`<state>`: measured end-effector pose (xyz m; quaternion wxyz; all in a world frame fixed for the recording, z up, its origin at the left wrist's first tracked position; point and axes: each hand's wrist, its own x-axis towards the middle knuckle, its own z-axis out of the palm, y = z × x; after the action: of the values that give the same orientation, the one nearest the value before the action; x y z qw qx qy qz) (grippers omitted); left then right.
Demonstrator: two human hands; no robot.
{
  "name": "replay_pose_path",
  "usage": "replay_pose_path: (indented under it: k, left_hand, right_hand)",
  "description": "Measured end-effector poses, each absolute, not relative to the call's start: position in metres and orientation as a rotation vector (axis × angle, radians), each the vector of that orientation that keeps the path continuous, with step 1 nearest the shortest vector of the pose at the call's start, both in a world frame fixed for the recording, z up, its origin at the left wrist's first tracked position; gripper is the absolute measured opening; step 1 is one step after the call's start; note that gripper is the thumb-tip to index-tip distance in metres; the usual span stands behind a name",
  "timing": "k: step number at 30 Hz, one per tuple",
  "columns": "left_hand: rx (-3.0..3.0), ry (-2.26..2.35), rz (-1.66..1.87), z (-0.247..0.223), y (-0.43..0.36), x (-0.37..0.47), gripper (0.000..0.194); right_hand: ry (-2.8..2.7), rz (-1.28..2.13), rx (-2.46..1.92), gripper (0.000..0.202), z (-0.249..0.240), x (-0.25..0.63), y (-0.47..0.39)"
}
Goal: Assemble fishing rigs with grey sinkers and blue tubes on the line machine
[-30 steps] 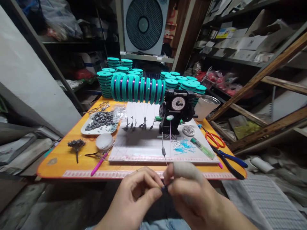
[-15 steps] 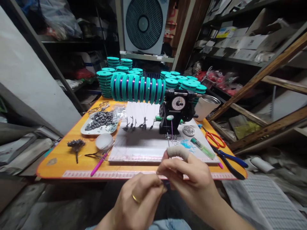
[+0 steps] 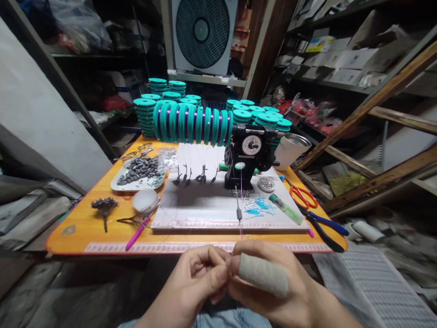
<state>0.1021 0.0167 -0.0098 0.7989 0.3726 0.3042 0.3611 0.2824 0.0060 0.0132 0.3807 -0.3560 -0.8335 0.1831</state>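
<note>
My left hand (image 3: 196,280) and my right hand (image 3: 273,278) meet in front of the table edge, fingertips pinched together. A thin purple fishing line (image 3: 241,182) runs down from the black winding machine (image 3: 244,159) to my fingers; its end is hidden in them. Along this line hangs a grey sinker (image 3: 239,214), above the board's front edge. A grey cloth sleeve (image 3: 262,273) wraps a finger of my right hand. Teal foam spools (image 3: 194,123) wound with purple line sit in a row on the machine's shaft. Several small dark sinkers (image 3: 204,174) dangle beneath them.
On the white board (image 3: 191,209) lie blue tubes (image 3: 261,207), small metal beads and a green tube (image 3: 287,209). Pliers (image 3: 324,228) and orange scissors (image 3: 303,196) lie right. A sinker tray (image 3: 119,182), white cup (image 3: 145,200) and pink pen-like tool (image 3: 138,233) lie left. Stacked spools stand behind.
Both hands have turned and dropped slightly; my right hand's wrapped finger has folded down from above to the left hand's fingertips. The sinker on the line now shows clearly.
</note>
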Motion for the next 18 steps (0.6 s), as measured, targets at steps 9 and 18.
replay_pose_path:
  k: [9,18]
  left_hand:
    - [2.497,0.641,1.441,-0.018,0.028,0.094,0.02]
    - [2.573,0.573,1.314,-0.009,0.03,0.095,0.018]
  right_hand:
    - [-1.806,0.465,-0.947,0.016,0.012,0.278,0.014]
    - [-1.873,0.27,-1.019,0.019,0.012,0.277,0.01]
